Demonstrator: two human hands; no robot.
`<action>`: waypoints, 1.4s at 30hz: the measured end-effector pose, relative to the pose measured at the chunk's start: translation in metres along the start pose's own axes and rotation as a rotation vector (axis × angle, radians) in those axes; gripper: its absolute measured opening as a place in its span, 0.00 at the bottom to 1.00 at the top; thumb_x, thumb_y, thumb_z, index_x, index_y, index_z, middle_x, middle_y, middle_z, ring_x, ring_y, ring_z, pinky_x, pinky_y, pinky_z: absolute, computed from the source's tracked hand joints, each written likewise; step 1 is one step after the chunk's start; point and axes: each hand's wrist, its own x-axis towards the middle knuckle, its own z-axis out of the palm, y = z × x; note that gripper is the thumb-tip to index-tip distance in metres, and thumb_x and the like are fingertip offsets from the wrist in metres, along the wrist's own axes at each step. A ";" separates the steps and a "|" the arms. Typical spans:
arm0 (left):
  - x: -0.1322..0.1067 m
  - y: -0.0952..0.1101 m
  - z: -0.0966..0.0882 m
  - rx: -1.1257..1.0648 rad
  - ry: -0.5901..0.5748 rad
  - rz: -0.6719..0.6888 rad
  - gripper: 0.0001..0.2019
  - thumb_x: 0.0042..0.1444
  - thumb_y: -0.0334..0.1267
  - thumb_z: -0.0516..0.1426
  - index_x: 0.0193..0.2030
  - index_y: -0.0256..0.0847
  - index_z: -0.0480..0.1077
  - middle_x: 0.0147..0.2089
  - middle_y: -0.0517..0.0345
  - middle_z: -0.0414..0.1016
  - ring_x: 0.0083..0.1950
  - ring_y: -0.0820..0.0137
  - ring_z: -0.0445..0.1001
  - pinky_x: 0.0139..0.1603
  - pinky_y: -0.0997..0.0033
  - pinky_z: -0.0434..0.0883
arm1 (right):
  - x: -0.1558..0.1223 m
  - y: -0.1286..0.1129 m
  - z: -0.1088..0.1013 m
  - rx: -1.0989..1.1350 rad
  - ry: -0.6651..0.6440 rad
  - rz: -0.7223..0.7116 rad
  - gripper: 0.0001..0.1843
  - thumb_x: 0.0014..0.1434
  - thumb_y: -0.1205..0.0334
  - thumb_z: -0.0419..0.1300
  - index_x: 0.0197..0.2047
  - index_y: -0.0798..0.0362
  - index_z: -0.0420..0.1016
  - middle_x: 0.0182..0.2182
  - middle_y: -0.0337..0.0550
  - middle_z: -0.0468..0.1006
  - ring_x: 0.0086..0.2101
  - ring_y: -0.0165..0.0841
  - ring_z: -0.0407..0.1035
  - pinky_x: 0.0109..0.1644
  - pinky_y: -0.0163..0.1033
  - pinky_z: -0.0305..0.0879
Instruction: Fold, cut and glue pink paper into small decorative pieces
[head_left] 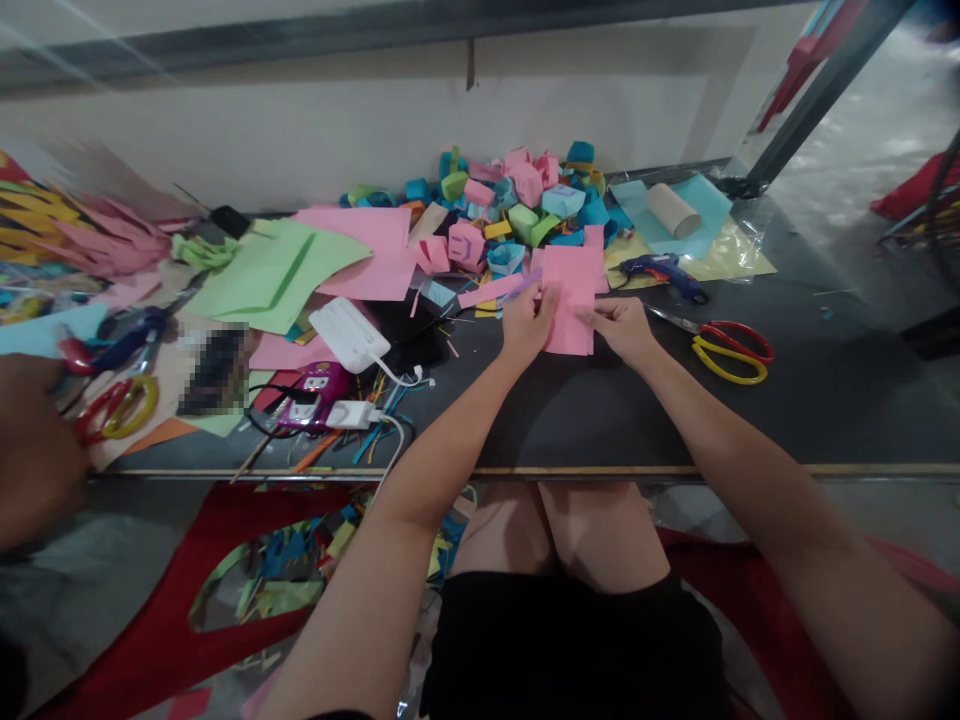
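Just above the dark table, a pink sheet of paper (pixel 571 290) is held between both hands. My left hand (pixel 527 322) pinches its left edge, and a purple pen-like stick shows at those fingers. On the opposite side, my right hand (pixel 619 328) grips the lower right edge between thumb and fingers. Scissors (pixel 731 348) with red and yellow handles lie to the right of my right hand. Behind the sheet sits a heap of small folded paper pieces (pixel 525 200) in pink, blue, green and yellow. A blue glue gun (pixel 666 275) rests beyond my right hand.
A cardboard tube (pixel 673 211) lies on blue paper at the back right. Green sheets (pixel 277 265), a white power bank (pixel 349 335) and a purple power socket (pixel 319 392) with cables crowd the left. Another person's hand (pixel 37 450) reaches in beside a second pair of scissors (pixel 120 405).
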 end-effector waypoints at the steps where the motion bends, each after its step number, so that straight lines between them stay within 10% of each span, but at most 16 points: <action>1: 0.000 0.001 0.000 0.009 0.026 0.006 0.26 0.58 0.61 0.62 0.24 0.44 0.62 0.20 0.63 0.58 0.27 0.71 0.59 0.33 0.67 0.57 | 0.000 0.000 0.000 -0.008 -0.005 -0.005 0.27 0.40 0.31 0.74 0.24 0.48 0.82 0.24 0.39 0.80 0.32 0.38 0.76 0.39 0.45 0.77; 16: 0.002 -0.008 -0.002 0.114 0.244 0.094 0.27 0.63 0.57 0.60 0.21 0.43 0.57 0.20 0.63 0.53 0.28 0.71 0.57 0.34 0.68 0.57 | -0.006 -0.009 -0.001 -0.121 -0.162 0.046 0.29 0.48 0.32 0.70 0.19 0.50 0.76 0.18 0.41 0.78 0.19 0.28 0.65 0.25 0.37 0.66; 25: 0.005 -0.013 0.000 -0.041 -0.146 -0.128 0.19 0.63 0.51 0.61 0.24 0.44 0.67 0.16 0.65 0.61 0.19 0.75 0.62 0.25 0.70 0.56 | 0.002 0.003 -0.005 -0.114 -0.041 0.042 0.32 0.45 0.27 0.69 0.21 0.50 0.77 0.17 0.41 0.78 0.18 0.30 0.68 0.22 0.36 0.64; 42: 0.012 -0.026 0.004 0.142 -0.135 0.047 0.26 0.68 0.52 0.56 0.21 0.44 0.57 0.13 0.67 0.59 0.17 0.74 0.63 0.23 0.71 0.57 | 0.013 0.016 -0.003 0.017 0.030 0.047 0.35 0.45 0.26 0.69 0.18 0.51 0.68 0.15 0.34 0.63 0.17 0.28 0.61 0.22 0.37 0.62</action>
